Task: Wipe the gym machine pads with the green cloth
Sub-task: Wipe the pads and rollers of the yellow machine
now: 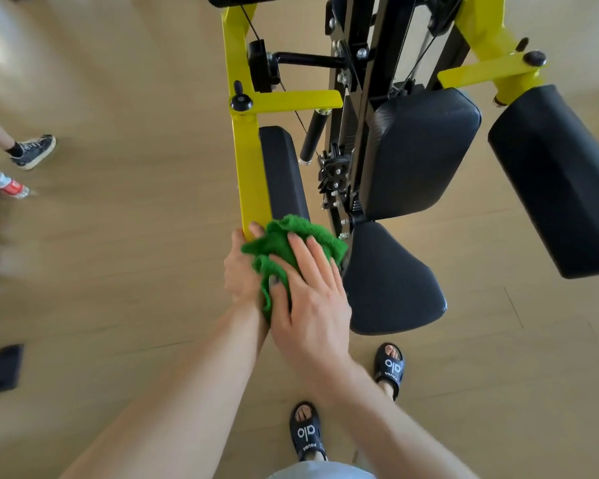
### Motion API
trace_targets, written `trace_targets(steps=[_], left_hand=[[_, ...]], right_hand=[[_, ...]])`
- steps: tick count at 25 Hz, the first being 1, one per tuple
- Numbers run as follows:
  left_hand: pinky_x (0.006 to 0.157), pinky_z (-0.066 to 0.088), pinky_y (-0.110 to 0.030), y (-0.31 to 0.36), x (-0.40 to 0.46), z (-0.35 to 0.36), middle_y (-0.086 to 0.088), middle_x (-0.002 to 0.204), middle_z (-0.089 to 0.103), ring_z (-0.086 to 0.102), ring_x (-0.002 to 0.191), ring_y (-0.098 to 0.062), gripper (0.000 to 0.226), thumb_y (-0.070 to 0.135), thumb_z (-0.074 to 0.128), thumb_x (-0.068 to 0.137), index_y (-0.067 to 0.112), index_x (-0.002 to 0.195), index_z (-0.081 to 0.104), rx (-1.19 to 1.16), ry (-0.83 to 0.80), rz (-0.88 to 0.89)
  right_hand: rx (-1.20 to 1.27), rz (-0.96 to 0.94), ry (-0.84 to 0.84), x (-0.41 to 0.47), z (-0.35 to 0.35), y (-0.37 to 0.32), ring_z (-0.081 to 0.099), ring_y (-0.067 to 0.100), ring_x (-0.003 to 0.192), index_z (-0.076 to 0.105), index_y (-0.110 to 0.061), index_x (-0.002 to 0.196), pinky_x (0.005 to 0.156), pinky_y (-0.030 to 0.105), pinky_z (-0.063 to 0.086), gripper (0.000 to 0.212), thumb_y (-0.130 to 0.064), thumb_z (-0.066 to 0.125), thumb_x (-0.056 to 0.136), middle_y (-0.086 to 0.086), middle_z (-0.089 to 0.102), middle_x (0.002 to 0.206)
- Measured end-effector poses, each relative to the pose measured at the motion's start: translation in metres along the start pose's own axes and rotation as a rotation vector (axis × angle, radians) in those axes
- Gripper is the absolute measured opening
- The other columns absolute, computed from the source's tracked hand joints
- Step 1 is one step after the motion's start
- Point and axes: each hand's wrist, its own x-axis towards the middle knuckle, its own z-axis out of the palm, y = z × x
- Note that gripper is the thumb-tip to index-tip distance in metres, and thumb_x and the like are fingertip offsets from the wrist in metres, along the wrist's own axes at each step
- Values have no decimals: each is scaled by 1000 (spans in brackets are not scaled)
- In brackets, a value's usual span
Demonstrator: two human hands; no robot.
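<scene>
While our right hand presses flat-fingered on the green cloth, our left hand holds the bunched cloth from the left side — its fingers curled at the yellow frame. That cloth sits on the near end of the narrow left pad, with the seat pad just right.

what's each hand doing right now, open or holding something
Left hand: grips the green cloth at the arm pad end.
Right hand: open, fingers flat, pressing the cloth.
</scene>
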Motion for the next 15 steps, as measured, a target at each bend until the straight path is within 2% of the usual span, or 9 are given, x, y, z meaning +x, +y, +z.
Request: trace_targets(steps=[1, 2, 4, 6, 8, 10, 12, 13, 15], left_hand=[[106, 50, -48, -3, 3, -2, -25, 138, 61, 58, 128, -43, 52, 42, 36, 103, 9, 138, 55, 67, -9, 33], [105, 50, -53, -4, 6, -2, -25, 133, 63, 60, 124, -44, 53, 45, 35, 101, 11, 135, 56, 231, 33, 71], [98, 52, -53, -1, 7, 6, -24, 115, 67, 64, 109, -44, 49, 52, 32, 101, 14, 120, 57, 562, 222, 126], [88, 51, -49, 6, 5, 15, -22, 101, 64, 62, 97, -43, 50, 57, 29, 99, 16, 106, 55, 658, 333, 119], [81, 44, -46, 7, 7, 17, -18, 94, 57, 55, 90, -39, 47, 59, 27, 99, 18, 97, 50, 692, 360, 76], [79, 40, -44, 1, 11, 14, -13, 92, 53, 51, 87, -35, 44, 58, 26, 99, 20, 94, 48, 726, 371, 63], [82, 39, -42, -1, 14, 12, -11, 98, 56, 56, 95, -35, 43, 57, 26, 101, 22, 99, 50, 711, 345, 76], [86, 39, -41, 0, 15, 13, -13, 107, 60, 58, 105, -35, 43, 54, 28, 103, 21, 107, 54, 676, 318, 80], [99, 37, -42, 10, 13, 16, -18, 134, 58, 54, 127, -37, 46, 44, 30, 106, 14, 131, 54, 556, 310, 29]], right_hand=[[8, -21, -63, 15, -3, 7, 21, 15, 151, 62, -30, 133, 122, 40, 24, 40, -34, 40, 100, -6, 34, 160], [62, -7, -124, 31, -4, 16, 18, 15, 152, 59, -31, 137, 122, 36, 22, 40, -33, 40, 101, -5, 29, 162], [232, 62, -202, 69, -2, 28, 18, 17, 151, 51, -33, 143, 121, 30, 19, 41, -32, 40, 103, -1, 21, 164], [403, 191, -229, 111, 7, 34, 31, 19, 146, 46, -36, 145, 118, 31, 26, 42, -34, 38, 104, 1, 29, 161], [595, 484, -217, 138, 16, 46, 51, 22, 130, 52, -33, 141, 109, 33, 38, 41, -39, 37, 103, 4, 53, 145], [1036, 897, -275, 138, 12, 71, 61, 26, 112, 59, -21, 137, 105, 37, 43, 44, -42, 46, 100, 8, 65, 126], [1555, 1046, -298, 109, -5, 101, 64, 30, 103, 59, -14, 137, 100, 40, 45, 45, -35, 49, 98, 12, 67, 118], [1696, 1066, -235, 93, -19, 114, 68, 33, 100, 61, -11, 133, 94, 43, 51, 42, -31, 46, 100, 15, 69, 118], [1944, 1091, -148, 70, -54, 135, 74, 35, 87, 67, -6, 116, 76, 45, 60, 38, -28, 39, 102, 18, 74, 105]])
